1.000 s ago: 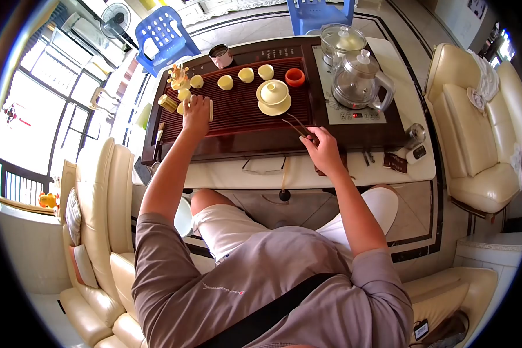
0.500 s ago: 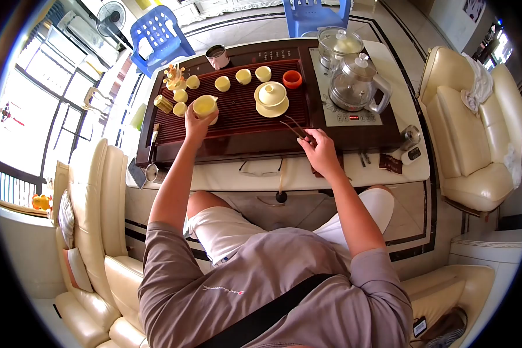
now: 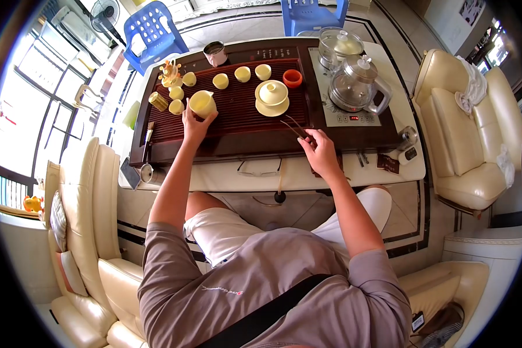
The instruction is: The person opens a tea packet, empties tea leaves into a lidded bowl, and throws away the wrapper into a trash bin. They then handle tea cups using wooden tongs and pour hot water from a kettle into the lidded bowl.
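Note:
My left hand (image 3: 197, 126) is closed round a pale yellow tea pitcher (image 3: 202, 104) above the left part of the slatted tea tray (image 3: 238, 129). The pitcher looks slightly tilted; whether any liquid is inside, I cannot tell. Small matching cups stand near it, among them one cup (image 3: 176, 107) just left of the pitcher and another (image 3: 220, 81) behind it. A lidded gaiwan (image 3: 271, 95) sits on its saucer at mid-tray. At the tray's front edge, my right hand (image 3: 319, 148) grips thin tea tweezers (image 3: 293, 127), their tips pointing toward the gaiwan.
A glass kettle (image 3: 352, 87) and a lidded glass pot (image 3: 337, 43) stand on the heater panel at right. Behind the cups are an orange-red cup (image 3: 292, 78) and a dark-topped canister (image 3: 215, 54). A brush (image 3: 149, 134) lies at left; eyeglasses (image 3: 260, 169) lie in front.
The pitcher in my left hand has turned and tipped somewhat, its spout no longer pointing right as before. My right hand stays in place with the tweezers. The view has shifted slightly.

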Available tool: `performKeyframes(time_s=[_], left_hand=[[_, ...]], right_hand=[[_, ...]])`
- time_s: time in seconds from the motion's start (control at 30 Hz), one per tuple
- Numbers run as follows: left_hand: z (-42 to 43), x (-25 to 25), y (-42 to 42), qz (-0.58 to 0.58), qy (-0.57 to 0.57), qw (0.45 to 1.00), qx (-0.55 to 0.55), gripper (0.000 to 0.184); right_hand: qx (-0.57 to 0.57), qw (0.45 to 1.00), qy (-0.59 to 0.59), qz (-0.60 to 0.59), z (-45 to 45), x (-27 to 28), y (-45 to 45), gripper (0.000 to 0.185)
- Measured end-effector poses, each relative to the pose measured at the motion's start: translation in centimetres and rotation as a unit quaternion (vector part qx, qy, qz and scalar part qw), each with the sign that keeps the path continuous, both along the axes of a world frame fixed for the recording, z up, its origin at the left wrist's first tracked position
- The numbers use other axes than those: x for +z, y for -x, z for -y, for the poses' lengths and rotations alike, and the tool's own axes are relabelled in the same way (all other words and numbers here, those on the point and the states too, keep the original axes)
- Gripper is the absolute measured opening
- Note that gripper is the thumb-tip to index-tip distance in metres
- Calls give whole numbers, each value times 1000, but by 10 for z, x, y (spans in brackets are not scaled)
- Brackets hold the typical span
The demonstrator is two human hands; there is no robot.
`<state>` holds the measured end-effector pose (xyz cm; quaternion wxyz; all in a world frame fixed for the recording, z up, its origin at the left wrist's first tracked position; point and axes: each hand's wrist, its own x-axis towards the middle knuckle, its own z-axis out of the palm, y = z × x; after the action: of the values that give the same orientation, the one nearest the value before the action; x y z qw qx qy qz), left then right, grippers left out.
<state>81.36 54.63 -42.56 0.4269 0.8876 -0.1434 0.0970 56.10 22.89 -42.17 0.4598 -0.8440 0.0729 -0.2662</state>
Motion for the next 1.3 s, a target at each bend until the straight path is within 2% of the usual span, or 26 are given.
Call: performKeyframes(time_s=[0.13,0.2,0.23,0.3,0.33,0.4,0.47,0.53,0.6,0.7,0.73,0.8,0.93,1.1,1.3], left_hand=[[3,-9,19,62,-26,996,64,115],[1,-13,24,175,-65,980,61,111],[0,-15,25,173,-63,981,64,111],[0,-11,28,144,58,987,44,101],[0,-10,30,141,60,987,47,101],[-2,-9,30,100,165,981,36,93],[-2,-8,30,98,173,979,46,87],[-3,-7,30,92,165,981,42,83],[-1,-6,32,99,176,979,42,78],[0,-6,33,105,173,978,42,76],[1,-5,33,104,176,978,41,76],[1,-7,31,104,178,978,41,78],[2,-5,33,110,176,977,45,80],[3,-3,34,120,156,979,47,82],[4,-4,33,127,161,978,41,83]], right_hand=[[8,1000,13,-2,0,0,0,29],[10,1000,22,-5,1,-2,0,29],[11,1000,28,-8,0,-2,-1,29],[27,999,36,-17,-8,10,-4,30],[41,998,42,-23,-13,16,-6,30],[46,997,47,-34,-29,27,-15,31],[53,996,51,-42,-46,35,-29,32],[61,988,121,-70,-63,39,-46,35],[70,986,132,-69,-78,30,-63,37],[37,980,184,-72,-99,27,-87,33],[41,979,186,-74,-104,29,-96,33],[17,969,195,-151,-114,41,-113,34],[17,946,263,-189,-122,47,-148,30],[22,934,287,-211,-125,40,-168,21],[6,934,284,-218,-130,40,-173,20]])
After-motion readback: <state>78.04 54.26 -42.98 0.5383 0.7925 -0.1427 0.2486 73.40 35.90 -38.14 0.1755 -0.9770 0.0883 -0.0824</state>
